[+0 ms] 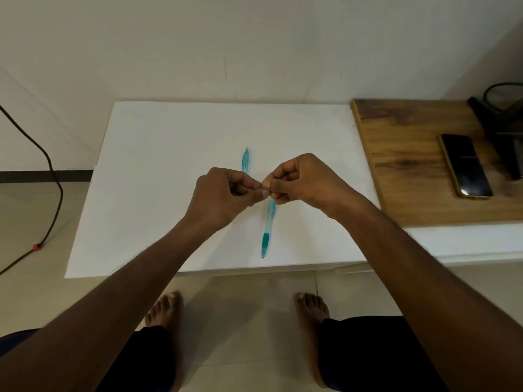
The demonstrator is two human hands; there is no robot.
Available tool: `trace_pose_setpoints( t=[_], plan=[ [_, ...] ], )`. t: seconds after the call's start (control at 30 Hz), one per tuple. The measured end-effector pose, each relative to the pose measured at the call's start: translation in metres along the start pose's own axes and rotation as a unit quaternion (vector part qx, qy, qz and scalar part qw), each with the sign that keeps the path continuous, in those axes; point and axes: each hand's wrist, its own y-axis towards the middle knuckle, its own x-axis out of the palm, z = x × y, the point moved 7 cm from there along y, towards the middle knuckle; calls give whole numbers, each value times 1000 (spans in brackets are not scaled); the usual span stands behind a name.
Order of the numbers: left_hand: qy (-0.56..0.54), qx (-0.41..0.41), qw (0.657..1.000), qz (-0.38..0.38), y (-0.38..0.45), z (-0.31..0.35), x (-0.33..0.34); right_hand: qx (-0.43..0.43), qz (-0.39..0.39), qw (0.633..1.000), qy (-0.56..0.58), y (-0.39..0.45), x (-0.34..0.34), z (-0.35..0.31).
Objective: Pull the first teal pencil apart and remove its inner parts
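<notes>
Two hands, the left hand (223,193) and the right hand (302,182), meet over one white board (169,165). Two blue pen pieces lie there: one cap (245,161) and one barrel (268,227). One thin refill (259,189) is pinched between the hands. One phone (465,165) on one wooden top (410,165). One cable (53,176), two bare feet (167,309)

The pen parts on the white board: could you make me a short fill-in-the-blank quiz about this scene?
1. The two pen parts, the upper barrel and the lower barrel, are coloured ____.
2. The left hand and right hand pinch a thin piece above a ____ board.
3. The wooden surface at the right bears a dark ____.

Missing words: blue; white; phone
</notes>
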Motion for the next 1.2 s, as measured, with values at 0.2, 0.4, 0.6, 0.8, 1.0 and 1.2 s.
trace_pose_setpoints(
  t=[0.2, 0.4, 0.6, 0.8, 1.0, 1.2],
  plan=[
    [-38, -9, 998, -42, -2, 0, 7, 6, -11, 1000, 20, -8, -1, 2],
    [-52, -14, 996, -68, -7, -2, 11, 6, 13, 998, 64, -15, -13, 9],
    [-61, -54, 997, -16, -7, -8, 1, 58, 65, 983, -162, -20, -44, 44],
    [-43, -35, 998, -8, -10, -1, 4, 121, 76, 982, -123, -19, -37, 73],
    [-48, -1, 999, -12, -13, 13, 12, 7, 224, 972, 70, -29, -52, 51],
    [15, 105, 994, 3, -19, 46, 23, -58, 22, 747, 662, -24, 17, 25]
  ],
)
